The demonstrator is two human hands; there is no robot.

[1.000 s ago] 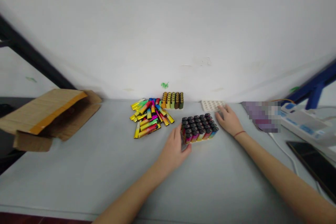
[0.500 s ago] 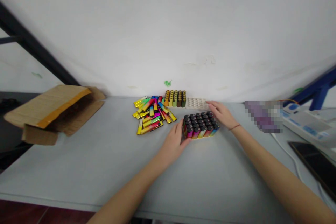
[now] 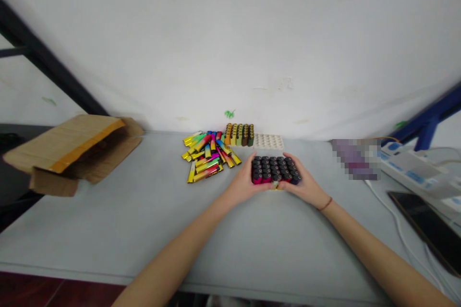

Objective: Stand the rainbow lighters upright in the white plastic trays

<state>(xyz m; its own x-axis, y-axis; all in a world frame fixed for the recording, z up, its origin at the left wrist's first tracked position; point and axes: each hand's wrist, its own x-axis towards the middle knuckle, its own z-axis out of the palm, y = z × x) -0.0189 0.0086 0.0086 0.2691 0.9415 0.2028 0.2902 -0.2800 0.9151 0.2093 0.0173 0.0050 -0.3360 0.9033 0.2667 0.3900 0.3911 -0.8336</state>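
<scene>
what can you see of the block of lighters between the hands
The block of disposable lighters is a tight upright cluster in neat rows, with black tops facing up. Its glossy bodies look like metallic-finish plastic, and magenta and pink show along the front, with a little yellow low in the middle. The left hand and right hand press against its opposite ends, cupping it. It sits on the grey table, just in front of a white tray and right of a loose lighter pile.

Scuffed white wall (image 3: 230,43); grey tabletop (image 3: 108,230); blue metal frame (image 3: 427,127); reddish floor (image 3: 36,290), probably tile
</scene>
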